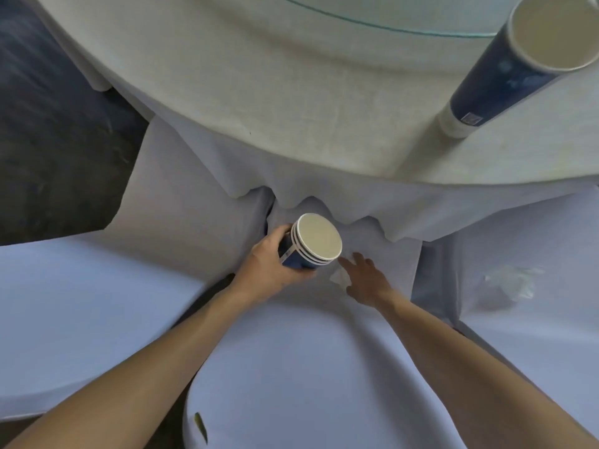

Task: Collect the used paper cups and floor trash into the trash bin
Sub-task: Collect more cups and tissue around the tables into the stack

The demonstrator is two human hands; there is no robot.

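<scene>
My left hand grips a stack of nested blue paper cups, white rims up, held over a white-covered chair seat. My right hand reaches down beside the stack with its fingers spread, touching a small crumpled white tissue that lies on the chair seat. Another blue paper cup, empty inside, stands on the round table at the upper right. A crumpled clear plastic wrapper lies on the chair to the right.
The round table with a white cloth fills the top of the view, its skirt hanging down to the chairs. White-covered chairs stand left, centre and right. Dark carpet shows at the left.
</scene>
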